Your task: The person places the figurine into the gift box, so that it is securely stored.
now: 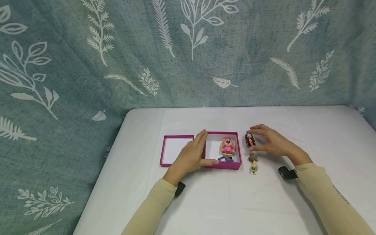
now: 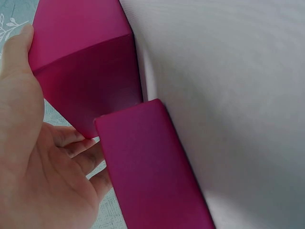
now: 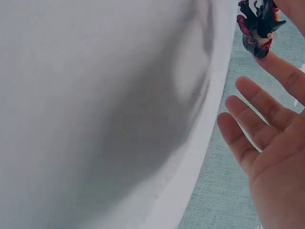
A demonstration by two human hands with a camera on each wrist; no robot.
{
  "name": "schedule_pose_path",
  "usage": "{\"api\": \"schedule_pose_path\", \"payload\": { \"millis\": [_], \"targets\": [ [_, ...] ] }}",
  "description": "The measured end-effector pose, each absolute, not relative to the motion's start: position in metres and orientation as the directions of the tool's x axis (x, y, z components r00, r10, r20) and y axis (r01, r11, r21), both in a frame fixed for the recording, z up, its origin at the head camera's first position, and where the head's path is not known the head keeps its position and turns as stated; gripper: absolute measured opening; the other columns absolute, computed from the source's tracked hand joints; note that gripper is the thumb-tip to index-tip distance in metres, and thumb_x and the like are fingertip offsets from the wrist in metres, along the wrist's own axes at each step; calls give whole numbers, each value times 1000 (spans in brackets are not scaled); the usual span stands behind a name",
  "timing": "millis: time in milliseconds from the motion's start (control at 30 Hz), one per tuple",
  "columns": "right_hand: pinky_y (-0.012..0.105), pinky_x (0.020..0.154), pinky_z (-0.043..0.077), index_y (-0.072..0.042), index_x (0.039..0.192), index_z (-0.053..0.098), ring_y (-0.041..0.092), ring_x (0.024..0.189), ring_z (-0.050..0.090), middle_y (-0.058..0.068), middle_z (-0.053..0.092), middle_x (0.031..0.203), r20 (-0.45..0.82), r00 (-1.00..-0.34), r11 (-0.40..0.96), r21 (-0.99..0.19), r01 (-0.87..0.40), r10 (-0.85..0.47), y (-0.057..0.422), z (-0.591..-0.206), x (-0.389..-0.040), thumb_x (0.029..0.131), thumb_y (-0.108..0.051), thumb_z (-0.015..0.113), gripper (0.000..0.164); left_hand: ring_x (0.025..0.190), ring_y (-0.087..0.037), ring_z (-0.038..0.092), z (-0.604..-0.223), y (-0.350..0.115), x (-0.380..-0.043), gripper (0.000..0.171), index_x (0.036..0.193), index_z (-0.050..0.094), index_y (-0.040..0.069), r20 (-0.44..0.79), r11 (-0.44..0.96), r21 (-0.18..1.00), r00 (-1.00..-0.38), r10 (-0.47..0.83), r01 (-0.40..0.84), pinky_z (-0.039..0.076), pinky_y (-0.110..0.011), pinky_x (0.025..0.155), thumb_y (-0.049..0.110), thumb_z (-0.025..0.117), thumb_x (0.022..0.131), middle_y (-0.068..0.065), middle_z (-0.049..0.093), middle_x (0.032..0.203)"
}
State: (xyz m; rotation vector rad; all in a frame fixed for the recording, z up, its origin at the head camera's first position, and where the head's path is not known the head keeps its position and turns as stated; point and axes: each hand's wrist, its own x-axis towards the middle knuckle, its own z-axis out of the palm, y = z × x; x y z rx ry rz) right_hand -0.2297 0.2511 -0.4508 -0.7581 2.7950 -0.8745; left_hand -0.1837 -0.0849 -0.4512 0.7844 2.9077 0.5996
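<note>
My left hand (image 1: 189, 156) holds the left end of a magenta box (image 1: 224, 165), thumb along its front wall and fingers at the back corner; the left wrist view shows the same grip on the box (image 2: 90, 71). Inside the box sit a pink bear figurine (image 1: 227, 147) and a blue figurine (image 1: 225, 159), partly hidden by the front wall. Between thumb and index fingertip, my right hand (image 1: 271, 142) pinches a small dark-haired doll figurine (image 1: 250, 139) just right of the box. In the right wrist view this figurine (image 3: 259, 31) appears above the spread other fingers.
The shallow magenta box lid (image 1: 162, 151) with a white inside lies left of the box, partly behind my left hand. A small figurine in green and yellow (image 1: 254, 167) lies on the white table (image 1: 229, 202) below my right hand. A leaf-patterned cloth (image 1: 188, 81) hangs behind.
</note>
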Motion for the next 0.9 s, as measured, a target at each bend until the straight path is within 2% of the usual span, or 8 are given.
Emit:
{"api": "schedule_pose_path", "payload": {
  "millis": [233,500,733,900],
  "targets": [
    [69,103,34,-5,136,55,47,135,36,21,42,144,21,-872,699,-589,-406,-489,249,-443,-228,77,-40,82,74,142,-26,38,-452,-85,-184,113,157,15,5,36,795,386,-869,494,468,36,-42,115,69,66,79,-7,15,164],
    [70,103,33,-7,136,55,46,135,37,20,42,145,65,-860,666,-604,-437,-506,242,-433,-226,76,-39,83,73,140,-26,40,-452,-84,-184,112,157,16,5,43,791,388,-866,498,474,37,-42,114,68,66,79,-7,16,164],
    [65,102,36,-9,135,57,42,134,40,18,44,143,155,-810,582,-620,-526,-566,230,-423,-224,77,-31,84,67,141,-26,39,-452,-84,-184,112,157,15,5,37,792,389,-867,497,471,36,-42,115,68,67,79,-7,16,164],
    [65,103,37,-13,133,59,39,133,41,16,44,144,182,-775,538,-624,-566,-605,214,-417,-221,75,-32,85,66,138,-29,44,-452,-84,-184,111,157,16,5,50,794,371,-864,501,481,38,-41,113,68,66,80,-8,17,164]
  ]
}}
